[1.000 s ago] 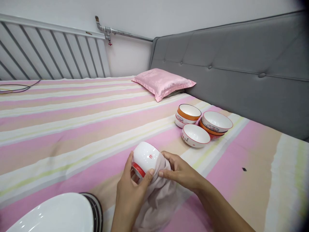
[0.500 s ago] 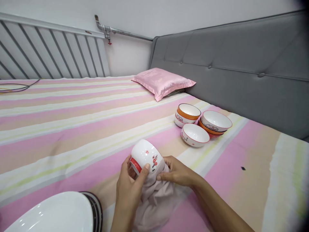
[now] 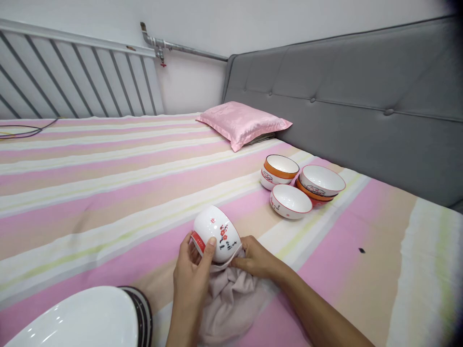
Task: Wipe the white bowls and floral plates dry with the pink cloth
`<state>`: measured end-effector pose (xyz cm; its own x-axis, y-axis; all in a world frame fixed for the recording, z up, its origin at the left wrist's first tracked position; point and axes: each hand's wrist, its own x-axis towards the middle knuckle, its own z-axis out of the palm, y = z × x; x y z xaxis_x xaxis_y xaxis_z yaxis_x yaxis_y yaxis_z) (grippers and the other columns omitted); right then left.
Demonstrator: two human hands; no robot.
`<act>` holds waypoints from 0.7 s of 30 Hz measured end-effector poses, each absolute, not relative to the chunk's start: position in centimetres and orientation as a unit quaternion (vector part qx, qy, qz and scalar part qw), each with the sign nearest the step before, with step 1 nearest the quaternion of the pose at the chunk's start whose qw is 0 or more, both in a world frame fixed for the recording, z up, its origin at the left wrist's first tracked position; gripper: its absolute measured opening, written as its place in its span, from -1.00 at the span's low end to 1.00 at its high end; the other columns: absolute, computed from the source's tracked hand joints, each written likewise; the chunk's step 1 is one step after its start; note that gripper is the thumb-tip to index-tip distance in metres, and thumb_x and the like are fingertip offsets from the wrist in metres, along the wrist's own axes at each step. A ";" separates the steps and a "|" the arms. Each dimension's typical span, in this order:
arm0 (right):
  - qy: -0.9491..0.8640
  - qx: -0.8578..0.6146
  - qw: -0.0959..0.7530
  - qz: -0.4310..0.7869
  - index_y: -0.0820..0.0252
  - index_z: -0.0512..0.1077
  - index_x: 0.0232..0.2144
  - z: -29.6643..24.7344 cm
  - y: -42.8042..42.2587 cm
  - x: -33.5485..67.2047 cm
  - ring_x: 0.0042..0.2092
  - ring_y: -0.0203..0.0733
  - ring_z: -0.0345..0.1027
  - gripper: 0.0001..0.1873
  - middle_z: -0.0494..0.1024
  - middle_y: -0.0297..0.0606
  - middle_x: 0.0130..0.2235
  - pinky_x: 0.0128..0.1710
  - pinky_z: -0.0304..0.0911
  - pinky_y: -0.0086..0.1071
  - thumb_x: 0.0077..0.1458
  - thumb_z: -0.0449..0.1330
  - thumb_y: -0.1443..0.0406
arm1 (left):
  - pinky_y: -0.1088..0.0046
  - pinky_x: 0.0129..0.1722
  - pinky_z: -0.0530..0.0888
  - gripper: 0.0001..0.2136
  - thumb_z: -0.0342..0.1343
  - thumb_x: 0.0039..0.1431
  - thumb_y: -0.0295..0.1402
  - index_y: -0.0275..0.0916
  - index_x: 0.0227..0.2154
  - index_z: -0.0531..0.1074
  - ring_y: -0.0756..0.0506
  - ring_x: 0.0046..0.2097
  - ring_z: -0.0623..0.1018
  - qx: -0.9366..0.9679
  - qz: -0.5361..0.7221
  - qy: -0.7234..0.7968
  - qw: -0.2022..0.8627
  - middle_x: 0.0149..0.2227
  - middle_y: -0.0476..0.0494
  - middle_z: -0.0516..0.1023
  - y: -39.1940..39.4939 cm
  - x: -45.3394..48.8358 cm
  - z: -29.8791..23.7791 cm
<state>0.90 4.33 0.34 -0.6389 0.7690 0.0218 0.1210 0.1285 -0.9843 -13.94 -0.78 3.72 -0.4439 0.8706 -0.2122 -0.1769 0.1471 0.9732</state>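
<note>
A white bowl [image 3: 211,229] with red blossoms, black lettering and a red foot is tipped on its side above the bed. My left hand [image 3: 193,267] grips it by the foot, thumb on the outer wall. At the bowl's rim, my right hand [image 3: 255,260] is closed on a beige-pink cloth [image 3: 235,303], pressing it against the edge. The rest of the cloth hangs crumpled below the bowl, between my forearms. The fingers of my right hand are partly hidden behind the cloth and rim.
Right of centre stand a lone blossom bowl [image 3: 291,201], a stack with an orange-banded bowl [image 3: 281,166] and another stack topped by a white bowl [image 3: 322,180]. Stacked plates [image 3: 83,318] lie front left. Behind are a pink pillow [image 3: 242,120] and the grey headboard [image 3: 343,82].
The bowl has turned a little in my left hand, so black lettering now shows beside the blossoms. My right hand and the cloth have shifted slightly left along the rim.
</note>
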 end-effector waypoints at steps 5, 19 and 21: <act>-0.644 -0.288 0.293 0.646 0.25 0.54 -0.30 1.5 4.0 1.0 -0.19 -0.07 0.39 -0.63 0.54 -0.29 -0.30 -0.21 0.30 -0.31 -0.11 0.30 0.11 | 0.29 -0.05 0.40 -0.39 0.19 -0.08 -0.05 -0.25 0.03 0.28 -0.20 -0.02 0.48 0.292 0.572 0.625 0.445 0.01 -0.30 0.45 -0.8 -14.0 4.0; -0.557 -0.322 0.351 0.680 0.23 0.48 -0.19 4.1 3.4 1.1 -0.26 -0.19 0.39 -0.57 0.55 -0.27 -0.30 -0.28 0.27 -0.40 -0.17 0.37 0.21 | 0.30 -0.23 0.44 -0.27 0.25 -0.18 -0.10 -0.26 0.11 0.25 -0.19 -0.20 0.54 0.313 0.543 0.608 0.488 -0.07 -0.29 0.48 -1.1 -14.2 3.9; -0.564 -0.334 0.334 0.677 0.24 0.48 -0.19 4.1 3.4 1.1 -0.25 -0.15 0.40 -0.56 0.55 -0.27 -0.30 -0.28 0.29 -0.38 -0.17 0.36 0.20 | 0.32 -0.26 0.45 -0.25 0.27 -0.20 -0.10 -0.25 0.10 0.24 -0.19 -0.20 0.55 0.300 0.544 0.608 0.494 -0.06 -0.30 0.47 -1.2 -14.2 4.0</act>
<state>1.11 3.36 4.13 -0.5544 0.8289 -0.0751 -0.0762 -0.1404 -0.9872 -14.18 -1.17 3.95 -0.3317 0.9027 -0.2740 -0.1729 0.2274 0.9583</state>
